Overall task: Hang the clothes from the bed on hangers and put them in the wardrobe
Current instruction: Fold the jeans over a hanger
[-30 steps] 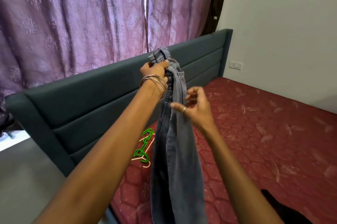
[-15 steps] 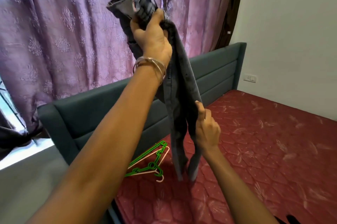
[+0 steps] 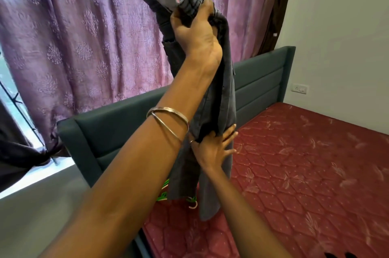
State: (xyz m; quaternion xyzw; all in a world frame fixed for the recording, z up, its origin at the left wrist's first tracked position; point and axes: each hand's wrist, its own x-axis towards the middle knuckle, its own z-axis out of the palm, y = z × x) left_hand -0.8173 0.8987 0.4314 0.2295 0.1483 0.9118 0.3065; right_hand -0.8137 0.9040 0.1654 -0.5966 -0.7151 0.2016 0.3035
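**Head view: jeans held high, legs being gathered**

Head view showed the left hand (image 3: 194,32) with its grip clenched around the bunched waistband of the grey jeans (image 3: 221,93), lifted above the bed (image 3: 305,163). The right hand (image 3: 212,148) lay with fingers spread flat against the hanging legs, holding nothing. Green hangers (image 3: 164,193) lay on the mattress, partly hidden behind the legs. Doing this well probably meant smoothing both legs together evenly before folding them over a hanger bar.
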